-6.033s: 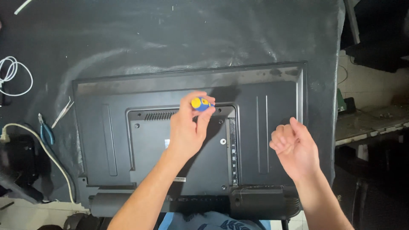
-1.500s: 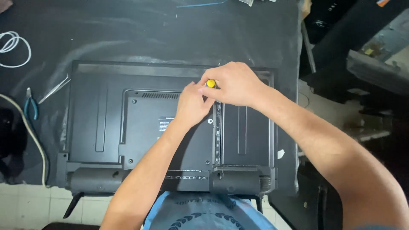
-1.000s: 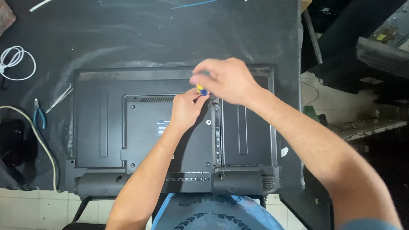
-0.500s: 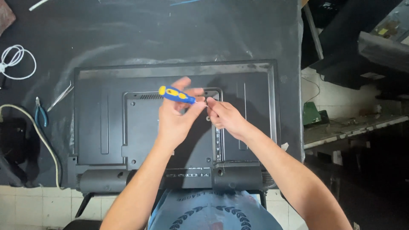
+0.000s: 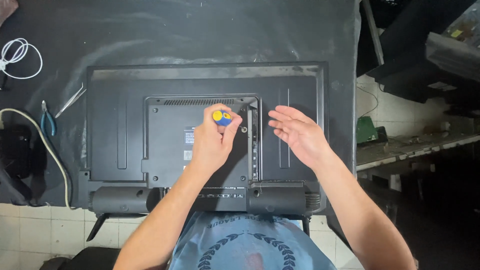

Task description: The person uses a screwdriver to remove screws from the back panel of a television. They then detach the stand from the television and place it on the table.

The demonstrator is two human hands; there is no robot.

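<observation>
A black flat-screen television point(image 5: 120, 130) lies face down on a dark table, its back panel up. My left hand point(image 5: 212, 142) grips a screwdriver with a blue and yellow handle point(image 5: 221, 118), held upright over the raised middle section of the panel, close to a screw point(image 5: 244, 129). My right hand point(image 5: 297, 135) hovers open, palm up, over the right part of the panel, fingers spread and holding nothing.
Blue-handled pliers point(image 5: 48, 122) and metal tweezers point(image 5: 70, 100) lie left of the television. A coiled white cable point(image 5: 20, 57) sits at the far left, and a thick pale cord point(image 5: 47, 155) runs down the table's left side. A cluttered shelf point(image 5: 415, 145) stands to the right.
The screwdriver went from lying sideways in my left hand to standing upright on the panel. My right hand let go, moved right and opened.
</observation>
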